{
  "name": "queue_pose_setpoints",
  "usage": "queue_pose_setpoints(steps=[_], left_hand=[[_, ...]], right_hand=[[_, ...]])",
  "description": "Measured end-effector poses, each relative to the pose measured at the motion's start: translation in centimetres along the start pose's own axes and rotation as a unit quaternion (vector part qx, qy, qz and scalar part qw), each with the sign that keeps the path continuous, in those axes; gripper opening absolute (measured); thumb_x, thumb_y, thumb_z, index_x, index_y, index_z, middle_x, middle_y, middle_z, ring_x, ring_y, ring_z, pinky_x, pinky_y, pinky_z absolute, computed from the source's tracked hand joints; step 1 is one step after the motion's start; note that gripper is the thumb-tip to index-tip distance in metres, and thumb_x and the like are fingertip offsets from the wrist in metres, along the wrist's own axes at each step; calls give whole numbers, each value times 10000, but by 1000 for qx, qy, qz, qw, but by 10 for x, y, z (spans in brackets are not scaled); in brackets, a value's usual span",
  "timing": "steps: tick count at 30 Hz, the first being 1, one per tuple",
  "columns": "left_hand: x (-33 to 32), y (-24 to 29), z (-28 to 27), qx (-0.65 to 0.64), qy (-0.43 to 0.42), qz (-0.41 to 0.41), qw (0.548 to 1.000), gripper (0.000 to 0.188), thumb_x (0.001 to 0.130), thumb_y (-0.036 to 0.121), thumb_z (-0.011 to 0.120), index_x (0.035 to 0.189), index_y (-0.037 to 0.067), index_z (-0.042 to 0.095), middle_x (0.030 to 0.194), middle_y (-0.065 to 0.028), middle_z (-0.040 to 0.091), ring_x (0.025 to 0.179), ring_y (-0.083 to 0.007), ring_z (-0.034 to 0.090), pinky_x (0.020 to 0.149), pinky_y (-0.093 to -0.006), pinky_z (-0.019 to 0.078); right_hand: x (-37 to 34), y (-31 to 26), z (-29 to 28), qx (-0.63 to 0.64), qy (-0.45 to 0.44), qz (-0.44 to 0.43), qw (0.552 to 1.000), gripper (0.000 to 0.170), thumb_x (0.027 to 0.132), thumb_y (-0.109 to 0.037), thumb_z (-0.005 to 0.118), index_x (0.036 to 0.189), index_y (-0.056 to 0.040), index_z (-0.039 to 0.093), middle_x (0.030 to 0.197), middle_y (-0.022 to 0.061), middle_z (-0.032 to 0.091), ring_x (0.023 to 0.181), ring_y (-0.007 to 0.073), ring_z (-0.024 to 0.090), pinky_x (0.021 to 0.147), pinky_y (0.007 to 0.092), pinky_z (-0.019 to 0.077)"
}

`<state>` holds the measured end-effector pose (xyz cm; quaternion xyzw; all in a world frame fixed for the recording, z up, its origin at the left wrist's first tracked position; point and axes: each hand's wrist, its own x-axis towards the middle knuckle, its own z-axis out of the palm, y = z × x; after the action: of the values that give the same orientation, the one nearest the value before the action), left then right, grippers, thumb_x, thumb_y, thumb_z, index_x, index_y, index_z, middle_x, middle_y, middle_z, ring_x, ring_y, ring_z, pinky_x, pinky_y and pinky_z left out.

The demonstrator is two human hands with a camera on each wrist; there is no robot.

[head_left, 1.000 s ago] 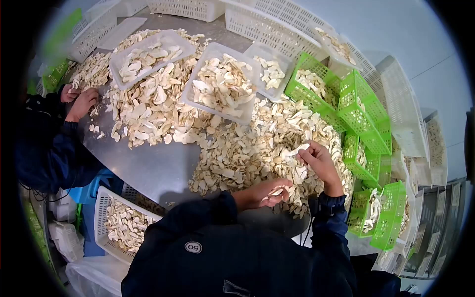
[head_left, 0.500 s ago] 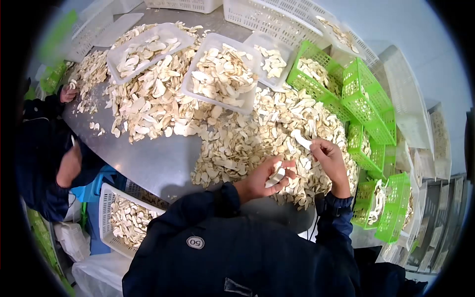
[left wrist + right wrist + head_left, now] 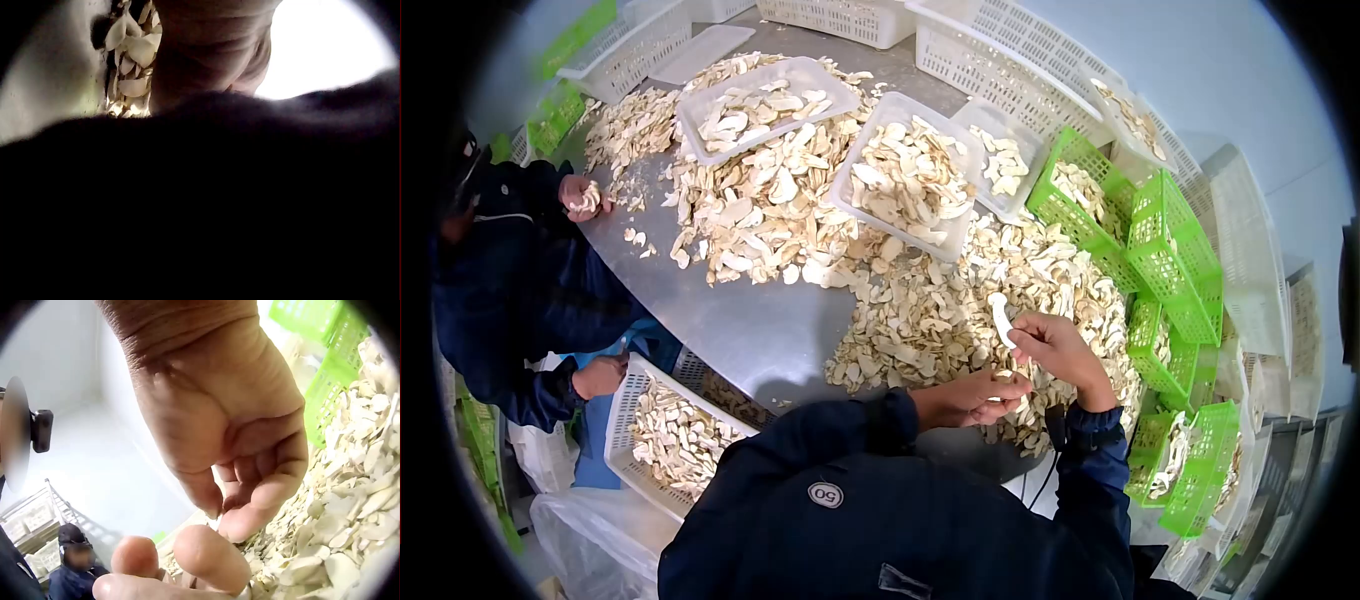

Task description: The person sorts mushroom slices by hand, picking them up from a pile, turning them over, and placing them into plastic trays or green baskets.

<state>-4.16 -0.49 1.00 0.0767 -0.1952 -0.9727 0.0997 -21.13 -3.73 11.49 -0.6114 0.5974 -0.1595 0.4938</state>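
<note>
Left hand (image 3: 968, 400): held right of the frame's centre, with fingers curled around pale pieces (image 3: 1001, 374), partly hidden; the palm apparently serves as a holder.
Right hand (image 3: 1055, 348): raised just above and right of the left hand, with thumb and forefinger pinched on a long slice (image 3: 1000, 318).
Long slice: gripped near its lower end and pointed up the frame, probably so that most of its length is exposed.
Slice heap (image 3: 920, 325): spread on the metal table (image 3: 745, 325) beneath and beyond the hands, presumably for easy reach.
White crate (image 3: 638, 487): set at lower left, filled with slices.
Green baskets (image 3: 1185, 262): ranged along the right beside the heap, some holding slices, perhaps so that portions are separated.
Clear tray (image 3: 890, 228): rested on the heap at upper centre, perhaps where table space is short.
Second person (image 3: 520, 290): seen at far left.
</note>
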Motion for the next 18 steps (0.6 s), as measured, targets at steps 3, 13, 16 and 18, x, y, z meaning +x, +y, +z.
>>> queue_pose_setpoints(steps=[3,13,16,18], left_hand=[[0,3,-1,-6,-21,-15,1000,160,1014,226,557,1118,112,514,692,59,413,476,-2,307,423,-176,226],[3,2,-3,-47,-33,27,998,131,1036,186,475,1126,94,506,807,22,460,599,-26,382,487,-197,302],[-2,13,2,-32,32,88,995,151,1041,204,455,1117,86,509,825,3,475,615,-55,407,495,-205,322],[-3,23,0,16,69,167,983,215,1054,274,425,1116,86,508,839,-21,502,644,-82,445,536,-222,369]], right_hand=[[8,-12,2,-20,-39,-19,999,178,984,-161,615,948,12,639,746,14,643,680,65,598,625,227,483],[48,-66,4,-113,131,-168,970,243,936,-130,667,1144,-3,672,802,8,668,699,64,548,626,240,461],[41,-78,4,-134,149,-158,967,250,923,-150,682,1140,-25,675,744,50,636,657,90,550,620,252,476],[30,-80,9,-171,136,-115,969,231,919,-148,682,1109,-18,672,728,63,628,629,103,551,608,261,478]])
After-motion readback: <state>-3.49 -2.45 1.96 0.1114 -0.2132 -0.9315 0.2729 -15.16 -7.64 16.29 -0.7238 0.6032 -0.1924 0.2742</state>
